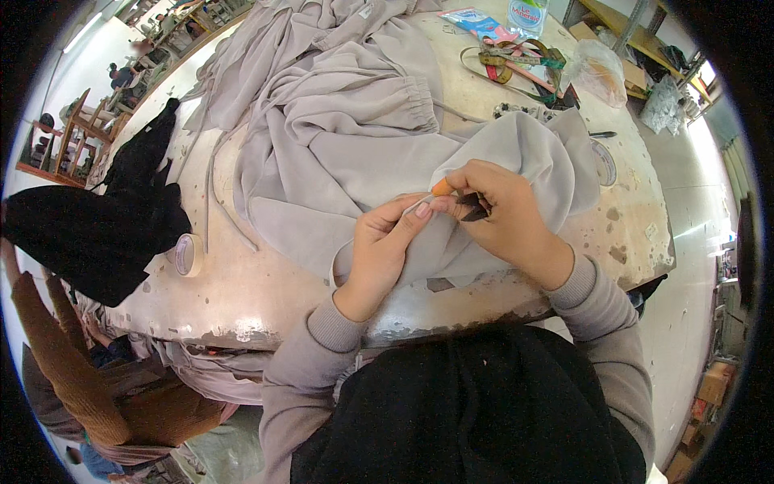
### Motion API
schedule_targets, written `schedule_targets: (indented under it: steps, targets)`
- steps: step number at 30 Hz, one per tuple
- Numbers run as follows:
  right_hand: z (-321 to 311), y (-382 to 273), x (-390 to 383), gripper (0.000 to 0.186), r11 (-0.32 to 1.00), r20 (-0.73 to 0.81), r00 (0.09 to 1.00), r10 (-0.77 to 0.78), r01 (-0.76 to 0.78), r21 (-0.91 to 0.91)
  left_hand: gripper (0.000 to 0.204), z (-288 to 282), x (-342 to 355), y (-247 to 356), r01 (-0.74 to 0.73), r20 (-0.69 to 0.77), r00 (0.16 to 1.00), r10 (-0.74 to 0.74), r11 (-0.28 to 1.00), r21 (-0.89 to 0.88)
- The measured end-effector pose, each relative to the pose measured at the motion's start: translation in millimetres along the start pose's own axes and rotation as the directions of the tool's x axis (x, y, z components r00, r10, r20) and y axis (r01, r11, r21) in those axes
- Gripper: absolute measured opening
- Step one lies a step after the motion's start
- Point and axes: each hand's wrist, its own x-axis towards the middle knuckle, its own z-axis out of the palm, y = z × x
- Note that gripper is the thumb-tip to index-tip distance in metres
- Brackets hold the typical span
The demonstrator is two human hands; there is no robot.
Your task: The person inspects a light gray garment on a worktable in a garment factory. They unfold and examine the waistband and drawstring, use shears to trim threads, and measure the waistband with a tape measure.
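My left hand (385, 246) pinches a thin grey cord (419, 202) at the middle of the table, its fingertips close to those of my right hand (496, 214). My right hand grips a small black tool (476, 211), perhaps thread snips, largely hidden in the fingers; an orange piece (442, 187), perhaps a finger cover, shows at its index fingertip. Beneath both hands lies light grey fabric (322, 173), heaped toward the back with a gathered elastic band (411, 105) and loose cords.
Masking tape (188, 256), another roll (605, 164), measuring tapes (516, 64), a bottle (526, 16) and a bag (598, 73) sit on the table (637, 234). A co-worker's sleeve (81, 363) and black fabric (89, 234) are at left; shelving (645, 48) stands at right.
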Motion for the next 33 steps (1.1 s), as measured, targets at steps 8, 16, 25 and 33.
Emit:
schedule_targets:
  steps: [8,16,25,33]
  targets:
    - [-9.4,4.0,10.0,0.013,0.442,0.264,0.813,0.518,-0.519,0.732,0.021,1.0,-4.4,2.9,0.085,0.007,0.996,-0.085,0.996,0.016]
    - [-1.9,1.3,5.0,0.029,0.780,0.205,0.913,0.352,-0.407,0.475,0.024,0.8,-3.3,1.5,0.055,0.053,0.997,-0.054,0.999,-0.003]
    - [-19.9,-2.5,7.1,0.034,0.771,0.064,0.928,0.368,-0.343,0.537,0.024,0.0,-2.9,10.7,-0.005,0.067,0.998,0.013,0.993,-0.118]
    - [-24.3,-11.2,6.7,0.027,0.985,-0.021,0.999,0.038,-0.034,0.167,0.022,-2.5,-0.9,7.1,-0.035,0.063,0.997,0.043,0.991,-0.131]
